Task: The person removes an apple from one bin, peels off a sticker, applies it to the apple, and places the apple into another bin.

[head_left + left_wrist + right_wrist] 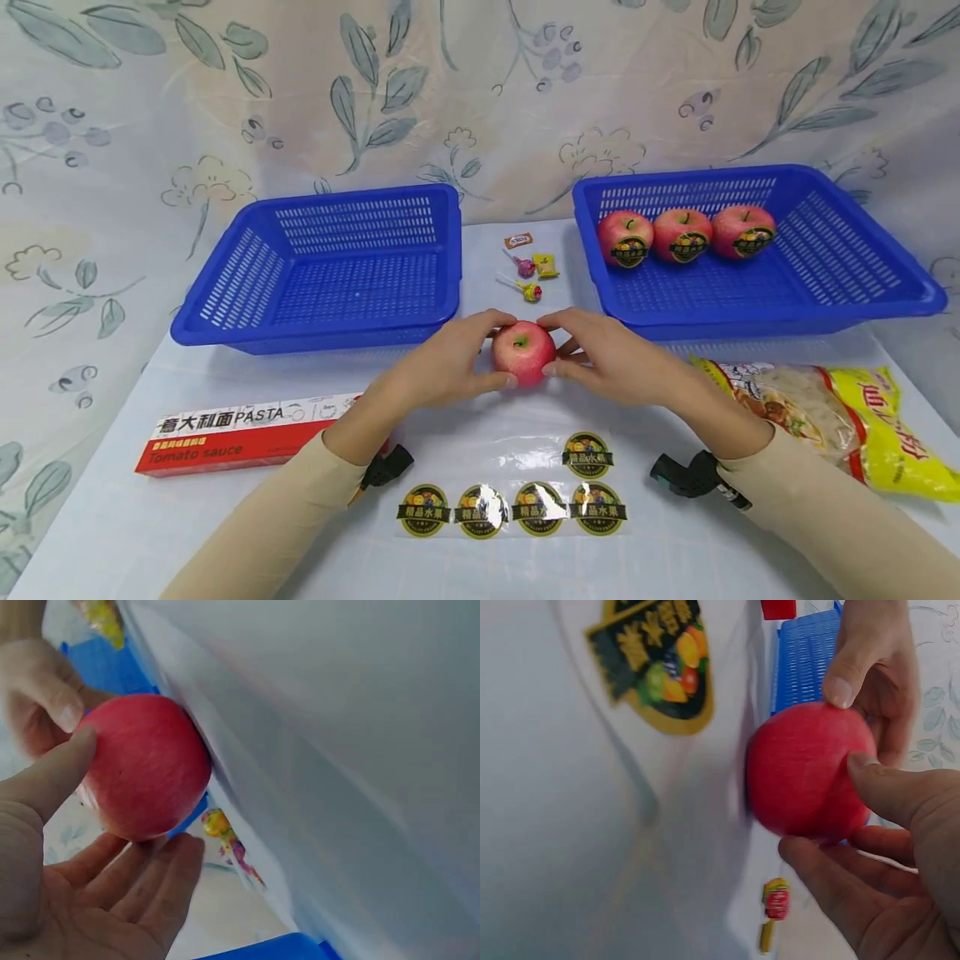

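Round red apple (522, 352) sits on the white table (225, 533) between both baskets, left hand (450, 360) and right hand (609, 358) curled round it; loose fingertip hold, so I reckon it could roll toward the lollipops (525, 279)

Bright, even light filled the head view, glare flashing off the clear sticker sheet (517, 492); both wrist views looked dimmer, blurred close up.

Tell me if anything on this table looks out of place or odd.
Nothing is spilled or damaged. One small oddity: the apple held between the left hand and right hand shows no sticker, unlike the three labelled apples in the right basket. The left basket holds nothing.
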{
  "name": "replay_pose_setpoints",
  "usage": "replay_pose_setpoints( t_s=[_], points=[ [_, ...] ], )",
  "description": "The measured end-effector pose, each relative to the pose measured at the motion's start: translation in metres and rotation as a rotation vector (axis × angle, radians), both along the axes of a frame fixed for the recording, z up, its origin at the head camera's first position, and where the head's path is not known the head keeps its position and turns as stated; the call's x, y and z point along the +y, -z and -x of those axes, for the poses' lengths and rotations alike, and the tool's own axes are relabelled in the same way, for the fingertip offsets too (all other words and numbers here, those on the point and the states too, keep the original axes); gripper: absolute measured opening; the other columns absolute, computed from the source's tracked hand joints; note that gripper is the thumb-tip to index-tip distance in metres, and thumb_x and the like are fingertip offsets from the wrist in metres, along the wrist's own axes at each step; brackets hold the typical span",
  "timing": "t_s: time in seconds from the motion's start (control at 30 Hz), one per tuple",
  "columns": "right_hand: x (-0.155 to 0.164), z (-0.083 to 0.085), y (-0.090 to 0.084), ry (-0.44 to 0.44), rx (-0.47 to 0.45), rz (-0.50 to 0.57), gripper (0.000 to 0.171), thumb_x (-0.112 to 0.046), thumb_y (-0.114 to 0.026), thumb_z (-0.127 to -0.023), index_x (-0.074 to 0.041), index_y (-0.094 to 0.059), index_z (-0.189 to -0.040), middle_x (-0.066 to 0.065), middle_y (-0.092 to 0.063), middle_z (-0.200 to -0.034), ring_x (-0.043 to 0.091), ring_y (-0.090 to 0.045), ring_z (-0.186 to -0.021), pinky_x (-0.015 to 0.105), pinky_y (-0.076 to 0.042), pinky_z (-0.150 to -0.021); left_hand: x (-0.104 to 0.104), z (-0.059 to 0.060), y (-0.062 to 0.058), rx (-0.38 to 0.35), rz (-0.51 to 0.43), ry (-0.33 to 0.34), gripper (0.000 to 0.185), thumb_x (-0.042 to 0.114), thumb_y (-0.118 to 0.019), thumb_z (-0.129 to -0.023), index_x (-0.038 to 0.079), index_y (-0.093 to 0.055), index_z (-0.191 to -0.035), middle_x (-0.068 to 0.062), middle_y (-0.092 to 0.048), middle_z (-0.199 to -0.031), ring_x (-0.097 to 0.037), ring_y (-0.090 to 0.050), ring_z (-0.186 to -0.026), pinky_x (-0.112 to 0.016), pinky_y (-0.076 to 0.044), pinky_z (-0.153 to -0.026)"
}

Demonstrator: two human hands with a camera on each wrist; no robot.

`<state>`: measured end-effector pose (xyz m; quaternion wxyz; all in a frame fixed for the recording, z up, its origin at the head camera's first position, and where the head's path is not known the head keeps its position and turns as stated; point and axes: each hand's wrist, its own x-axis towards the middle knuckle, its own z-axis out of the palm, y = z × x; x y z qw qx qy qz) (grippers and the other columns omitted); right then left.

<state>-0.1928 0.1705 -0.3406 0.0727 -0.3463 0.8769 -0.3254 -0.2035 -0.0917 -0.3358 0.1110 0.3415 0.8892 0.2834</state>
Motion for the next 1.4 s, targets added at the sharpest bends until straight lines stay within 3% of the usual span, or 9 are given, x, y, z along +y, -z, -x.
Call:
replay_pose_setpoints(
  t_s=[0.17, 0.33, 0.43, 0.53, 0.67, 0.9, 1.03, 1.23, 1.4],
  points=[
    [0.007, -0.005, -0.007, 0.024, -0.031, -0.074, 0.057, -0.026, -0.074, -0.096, -0.004, -0.051, -0.144, 0.013, -0.061, -0.137, 0.024, -0.073, -0.105, 0.040, -0.061, -0.088, 0.003, -0.011, -0.003, 0.094, 0.007, 0.012, 0.068, 0.032, -0.078, -0.091, 0.007, -0.047, -0.147, -0.009, -0.051, -0.145, -0.024, -0.049, -0.137, -0.042, -0.043, -0.115],
    [0.016, -0.013, -0.016, 0.058, -0.071, -0.125, 0.063, -0.035, -0.073, -0.097, -0.001, -0.050, -0.145, 0.017, -0.062, -0.136, 0.023, -0.073, -0.104, 0.039, -0.061, -0.088, 0.012, -0.026, -0.007, 0.218, -0.049, 0.052, 0.037, 0.024, -0.076, -0.093, 0.008, -0.059, -0.121, -0.004, -0.057, -0.115, -0.018, -0.056, -0.109, -0.033, -0.051, -0.098],
    [0.022, -0.016, -0.020, 0.053, -0.085, -0.138, 0.056, -0.034, -0.072, -0.097, -0.001, -0.054, -0.138, 0.016, -0.065, -0.128, 0.021, -0.072, -0.103, 0.037, -0.061, -0.086, 0.018, -0.035, -0.009, 0.153, 0.018, 0.163, 0.028, 0.027, -0.072, -0.096, 0.010, -0.064, -0.118, 0.000, -0.061, -0.111, -0.016, -0.060, -0.102, -0.028, -0.052, -0.093],
    [0.027, -0.017, -0.021, 0.015, -0.085, -0.147, 0.041, -0.031, -0.072, -0.098, -0.004, -0.061, -0.125, 0.010, -0.069, -0.116, 0.015, -0.072, -0.097, 0.033, -0.061, -0.083, 0.027, -0.041, -0.009, 0.060, 0.114, 0.284, 0.033, 0.032, -0.069, -0.099, 0.011, -0.065, -0.125, 0.001, -0.064, -0.119, -0.015, -0.062, -0.109, -0.026, -0.051, -0.099],
    [0.034, -0.020, -0.021, -0.062, -0.089, -0.162, 0.026, -0.029, -0.074, -0.097, -0.008, -0.067, -0.112, -0.003, -0.070, -0.102, 0.005, -0.067, -0.087, 0.027, -0.060, -0.076, 0.040, -0.050, -0.005, 0.073, 0.260, 0.350, 0.044, 0.038, -0.069, -0.099, 0.012, -0.062, -0.134, 0.000, -0.063, -0.125, -0.014, -0.058, -0.117, -0.025, -0.048, -0.105],
    [0.039, -0.028, -0.018, -0.153, -0.109, -0.149, 0.017, -0.030, -0.074, -0.096, -0.015, -0.067, -0.101, -0.015, -0.061, -0.083, 0.001, -0.057, -0.074, 0.023, -0.052, -0.066, 0.055, -0.058, 0.004, 0.167, 0.449, 0.324, 0.047, 0.048, -0.076, -0.091, 0.016, -0.060, -0.122, 0.005, -0.053, -0.105, -0.012, -0.051, -0.100, -0.023, -0.050, -0.082],
    [0.037, -0.032, -0.016, -0.203, -0.086, -0.142, 0.014, -0.028, -0.076, -0.095, -0.018, -0.066, -0.098, -0.017, -0.059, -0.082, 0.000, -0.055, -0.074, 0.022, -0.051, -0.066, 0.059, -0.058, 0.006, 0.142, 0.454, 0.292, 0.046, 0.048, -0.080, -0.087, 0.018, -0.058, -0.114, 0.006, -0.052, -0.099, -0.011, -0.051, -0.095, -0.024, -0.049, -0.074],
    [0.033, -0.036, -0.012, -0.238, -0.094, -0.162, 0.013, -0.025, -0.077, -0.094, -0.020, -0.067, -0.102, -0.017, -0.057, -0.085, 0.002, -0.056, -0.078, 0.022, -0.051, -0.068, 0.061, -0.055, 0.008, 0.082, 0.442, 0.305, 0.036, 0.040, -0.081, -0.089, 0.017, -0.064, -0.111, 0.006, -0.061, -0.099, -0.007, -0.057, -0.089, -0.021, -0.051, -0.077],
    [0.032, -0.037, -0.008, -0.299, -0.075, -0.110, 0.011, -0.018, -0.074, -0.096, -0.024, -0.065, -0.094, -0.019, -0.058, -0.085, -0.002, -0.056, -0.077, 0.021, -0.052, -0.067, 0.058, -0.053, 0.007, 0.046, 0.416, 0.309, 0.028, 0.033, -0.078, -0.093, 0.017, -0.065, -0.111, 0.007, -0.062, -0.100, -0.005, -0.056, -0.087, -0.019, -0.051, -0.077]
  ],
)
